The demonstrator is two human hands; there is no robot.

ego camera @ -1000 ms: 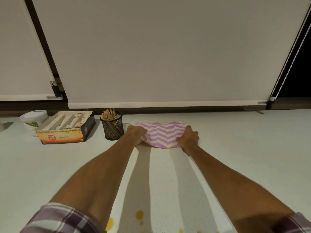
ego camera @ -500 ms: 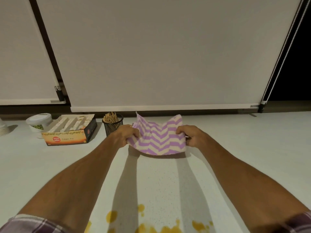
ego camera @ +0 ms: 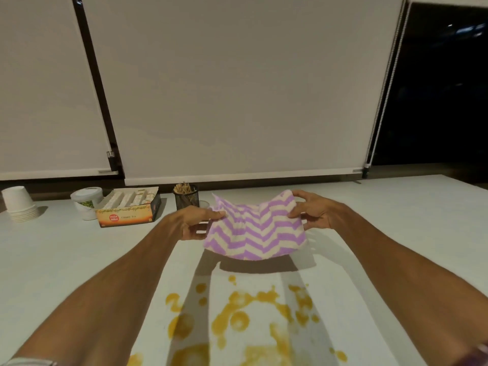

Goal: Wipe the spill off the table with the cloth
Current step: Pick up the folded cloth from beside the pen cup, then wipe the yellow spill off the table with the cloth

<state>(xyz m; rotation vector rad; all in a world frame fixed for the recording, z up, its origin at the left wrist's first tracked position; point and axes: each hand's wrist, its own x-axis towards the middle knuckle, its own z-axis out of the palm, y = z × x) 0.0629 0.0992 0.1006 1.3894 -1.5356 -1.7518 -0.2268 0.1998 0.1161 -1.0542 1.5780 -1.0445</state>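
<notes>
A purple-and-white zigzag cloth (ego camera: 254, 229) hangs in the air above the white table (ego camera: 396, 233), sagging in the middle. My left hand (ego camera: 196, 223) pinches its left edge and my right hand (ego camera: 315, 213) pinches its right corner. The cloth's shadow falls on the table just below it. A yellow-orange spill (ego camera: 243, 320) spreads in blotches and drops over the near part of the table, between my forearms, closer to me than the cloth. The cloth does not touch the spill.
At the back left stand a stack of white paper cups (ego camera: 19, 204), a white lidded tub (ego camera: 87, 202), an open tea box (ego camera: 129, 210) and a black mesh holder of wooden sticks (ego camera: 186, 198). Roller blinds (ego camera: 237, 88) close the far side.
Both hands lifted the cloth off the table and carried it toward me. The view tilted down, so much more of the spill shows now.
</notes>
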